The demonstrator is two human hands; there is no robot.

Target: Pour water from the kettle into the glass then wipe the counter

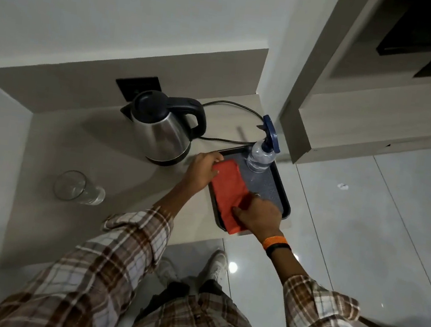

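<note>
A steel kettle (160,129) with a black lid and handle stands on its base at the back of the beige counter (96,148). A clear glass (74,186) stands at the counter's left front, apart from both hands. A folded red cloth (228,192) lies on a dark tray (278,195) at the counter's right edge. My left hand (202,171) grips the cloth's far left edge. My right hand (258,216) presses on and holds its near end.
A clear spray bottle (261,155) with a blue trigger stands at the tray's far end. The kettle's black cord (232,105) runs behind it near a wall socket (138,86). Glossy tiled floor (364,222) and a wooden cabinet (350,120) lie to the right.
</note>
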